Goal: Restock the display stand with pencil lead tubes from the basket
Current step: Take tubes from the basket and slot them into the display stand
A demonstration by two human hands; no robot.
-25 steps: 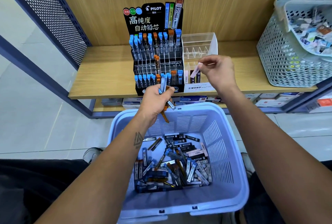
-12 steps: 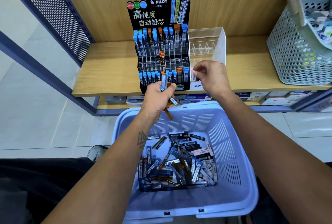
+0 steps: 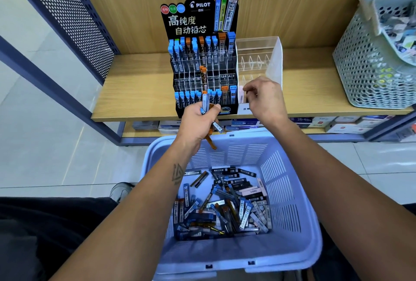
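The left hand (image 3: 198,121) grips a small bunch of pencil lead tubes (image 3: 208,114), blue and orange, fingers clenched round them, just in front of the display stand's (image 3: 202,66) bottom row on the shelf (image 3: 135,91). The right hand (image 3: 265,98), fingers curled, is beside the clear acrylic holder (image 3: 261,57); whether it pinches anything I cannot tell. One lilac basket (image 3: 292,202) below holds dozens of loose tubes, too jumbled to count.

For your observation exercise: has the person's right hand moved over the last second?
Yes. The right hand has dropped from level with the clear acrylic organizer's upper compartments to its lower front row.
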